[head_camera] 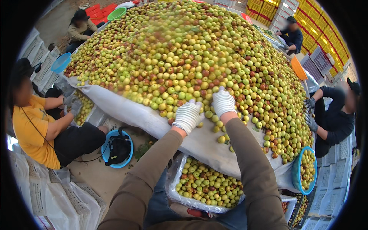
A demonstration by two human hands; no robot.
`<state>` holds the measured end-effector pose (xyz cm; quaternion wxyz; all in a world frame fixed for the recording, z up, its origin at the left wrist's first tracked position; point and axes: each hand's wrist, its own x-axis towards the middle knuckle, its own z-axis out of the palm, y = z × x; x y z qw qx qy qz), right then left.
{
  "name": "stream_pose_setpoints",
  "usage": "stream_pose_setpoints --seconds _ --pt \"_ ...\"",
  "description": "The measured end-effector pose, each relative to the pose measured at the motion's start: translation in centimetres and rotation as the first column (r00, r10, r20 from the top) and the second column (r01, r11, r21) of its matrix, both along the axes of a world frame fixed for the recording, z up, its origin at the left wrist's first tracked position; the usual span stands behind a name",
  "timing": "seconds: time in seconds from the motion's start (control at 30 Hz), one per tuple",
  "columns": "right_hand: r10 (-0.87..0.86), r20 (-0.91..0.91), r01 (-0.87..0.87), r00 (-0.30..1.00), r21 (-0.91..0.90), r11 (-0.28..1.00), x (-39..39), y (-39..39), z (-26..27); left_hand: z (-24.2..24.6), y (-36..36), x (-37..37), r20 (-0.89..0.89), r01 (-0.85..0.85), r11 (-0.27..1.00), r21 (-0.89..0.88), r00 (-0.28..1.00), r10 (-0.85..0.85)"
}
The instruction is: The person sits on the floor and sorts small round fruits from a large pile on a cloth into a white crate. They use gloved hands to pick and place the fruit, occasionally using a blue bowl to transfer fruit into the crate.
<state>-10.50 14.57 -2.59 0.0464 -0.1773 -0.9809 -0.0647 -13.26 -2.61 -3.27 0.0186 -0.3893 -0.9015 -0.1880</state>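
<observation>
A wide heap of green and reddish-brown jujubes [184, 57] covers a table spread with pale cloth [138, 115]. At the near edge of the heap lies my left hand [187, 116], in a white striped work glove, its fingertips among the fruit. My right hand [223, 102], gloved the same way, reaches slightly farther in and touches the jujubes. Whether either hand grips a fruit is hidden by the gloves' backs. Below the table edge, in front of my legs, stands a plastic-lined crate [175, 189] filled with jujubes.
A blue basin [295, 172] of jujubes hangs at the table's right edge. On the floor at left, another blue basin [131, 149] holds a black bag. People sit around the heap, including one in a yellow shirt [31, 123]. Stacked white crates [63, 207] line the left.
</observation>
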Motion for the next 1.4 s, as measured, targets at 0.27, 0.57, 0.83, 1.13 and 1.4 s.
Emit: stream_pose_setpoints --seconds 0.27,0.57,0.83,1.13,1.4 --pt "0.001 0.155 0.001 0.988 -0.009 1.0 -0.4 -2.9 1.5 -1.7 1.0 -2.9 0.143 -0.007 0.98 -0.198 0.989 0.036" --pt "0.017 0.086 -0.017 0.996 -0.004 1.0 0.1 -0.2 -1.9 -2.3 2.2 -1.3 0.093 0.034 0.932 -0.36 0.996 0.0" --pt "-0.244 -0.106 -0.125 0.964 -0.99 -0.062 16.9 -4.1 6.0 0.5 -2.2 0.4 0.3 -0.116 0.993 -0.036 0.946 0.121" --pt "-0.356 0.22 0.165 0.908 -0.97 -0.179 37.9 -8.6 -9.1 -5.7 -3.3 15.7 0.846 0.394 0.872 0.29 0.321 -0.426" --pt "-0.181 0.039 0.179 0.983 -0.453 0.873 40.3 -11.6 -17.4 -14.2 -10.0 28.2 0.297 0.342 0.835 -0.431 0.928 -0.226"
